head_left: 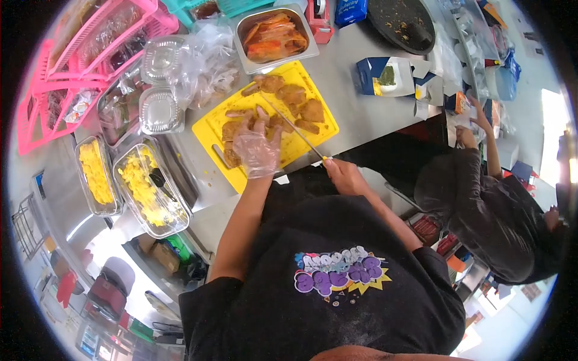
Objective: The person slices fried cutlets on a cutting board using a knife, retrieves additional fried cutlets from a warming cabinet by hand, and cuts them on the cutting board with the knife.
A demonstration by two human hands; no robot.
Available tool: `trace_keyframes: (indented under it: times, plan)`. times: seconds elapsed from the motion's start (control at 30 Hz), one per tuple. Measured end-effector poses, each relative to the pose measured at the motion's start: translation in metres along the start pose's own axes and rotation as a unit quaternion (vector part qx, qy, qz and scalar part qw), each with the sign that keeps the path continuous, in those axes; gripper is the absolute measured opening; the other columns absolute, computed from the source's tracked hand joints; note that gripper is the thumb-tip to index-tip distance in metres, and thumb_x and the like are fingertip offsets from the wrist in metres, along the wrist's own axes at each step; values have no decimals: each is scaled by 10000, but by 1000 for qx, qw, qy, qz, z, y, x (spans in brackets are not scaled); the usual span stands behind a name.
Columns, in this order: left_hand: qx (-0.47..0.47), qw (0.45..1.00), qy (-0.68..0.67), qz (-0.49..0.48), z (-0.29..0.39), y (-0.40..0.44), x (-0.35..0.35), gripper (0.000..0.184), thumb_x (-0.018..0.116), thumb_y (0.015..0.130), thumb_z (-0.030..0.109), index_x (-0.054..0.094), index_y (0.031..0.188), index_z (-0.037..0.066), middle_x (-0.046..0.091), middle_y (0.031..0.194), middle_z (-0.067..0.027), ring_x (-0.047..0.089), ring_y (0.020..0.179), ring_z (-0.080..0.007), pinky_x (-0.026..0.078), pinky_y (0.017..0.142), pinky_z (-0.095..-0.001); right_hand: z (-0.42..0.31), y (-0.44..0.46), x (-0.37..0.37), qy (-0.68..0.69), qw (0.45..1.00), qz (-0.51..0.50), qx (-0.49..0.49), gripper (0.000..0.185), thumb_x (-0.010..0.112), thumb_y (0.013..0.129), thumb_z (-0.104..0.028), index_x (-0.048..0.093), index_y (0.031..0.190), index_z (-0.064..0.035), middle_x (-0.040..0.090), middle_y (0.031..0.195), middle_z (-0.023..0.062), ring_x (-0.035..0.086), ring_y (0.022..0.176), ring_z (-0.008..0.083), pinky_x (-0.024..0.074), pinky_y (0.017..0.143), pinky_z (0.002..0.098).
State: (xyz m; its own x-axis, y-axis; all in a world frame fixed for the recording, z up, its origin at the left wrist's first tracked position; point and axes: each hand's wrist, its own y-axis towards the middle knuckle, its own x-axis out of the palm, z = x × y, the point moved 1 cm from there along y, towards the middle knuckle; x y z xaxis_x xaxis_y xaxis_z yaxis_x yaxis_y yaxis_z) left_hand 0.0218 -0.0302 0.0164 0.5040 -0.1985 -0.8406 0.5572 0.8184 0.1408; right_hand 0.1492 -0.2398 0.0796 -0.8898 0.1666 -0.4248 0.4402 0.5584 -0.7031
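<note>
A yellow cutting board [208, 129] lies tilted on the steel counter, with several browned, breaded-looking pieces of food [312, 111] spread over it. My left hand [257, 150], in a clear plastic glove, rests on the pieces at the board's left-centre with its fingers apart. In my bare right hand [344, 177], closed near the board's lower right edge, is the yellow handle of a knife [301, 136]. Its long blade runs up and left across the board, among the pieces and to the right of my left hand.
Behind the board stands a steel pan [253, 63] of orange-red food. Foil trays [183, 225] of yellow food, clear clamshell boxes [161, 111] and a pink basket [36, 90] stand left. Right are an open carton [397, 84], a dark round pan [391, 30] and another person [475, 204].
</note>
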Motion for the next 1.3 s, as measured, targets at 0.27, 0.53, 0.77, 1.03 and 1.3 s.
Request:
trace_keyframes:
  times: [0.27, 0.53, 0.77, 1.03, 1.3]
  plan:
    - [35, 999, -9, 25, -5, 2, -5, 599, 886, 728, 229, 712, 1293, 134, 629, 1305, -245, 625, 1123, -414, 489, 947, -528, -19, -1, -9, -48, 999, -16, 0, 530, 447, 1091, -464, 671, 1045, 14, 682, 1002, 313, 641, 996, 519, 498, 855, 521]
    - [0, 999, -35, 32, -1, 5, -7, 637, 880, 741, 233, 690, 1345, 164, 627, 1325, -200, 603, 1169, -393, 485, 968, -513, -19, 0, -12, -105, 994, -12, -3, 550, 411, 1097, -477, 684, 1034, -4, 687, 1002, 308, 640, 1011, 518, 497, 859, 551]
    - [-6, 998, -59, 38, -8, 6, -1, 556, 894, 714, 196, 725, 1239, 121, 635, 1314, -195, 608, 1168, -394, 498, 958, -515, -16, 4, -15, -136, 990, -23, -8, 549, 389, 1100, -471, 680, 1064, -6, 684, 1046, 314, 627, 1041, 530, 492, 876, 565]
    - [-26, 999, -28, 8, 2, 9, -14, 335, 877, 754, 176, 749, 1038, 53, 650, 1281, -223, 634, 1119, -423, 518, 931, -519, -18, 67, 28, -84, 992, 16, -89, 565, 416, 1102, -439, 671, 1140, 63, 687, 1071, 334, 641, 1081, 509, 505, 906, 482]
    - [-19, 998, -65, 3, -4, -10, -39, 373, 775, 802, 172, 715, 1155, 69, 643, 1302, -215, 628, 1162, -400, 489, 1007, -515, 15, 56, 16, 54, 993, -9, -105, 597, 369, 1096, -479, 611, 874, 20, 635, 783, 206, 606, 760, 381, 489, 752, 471]
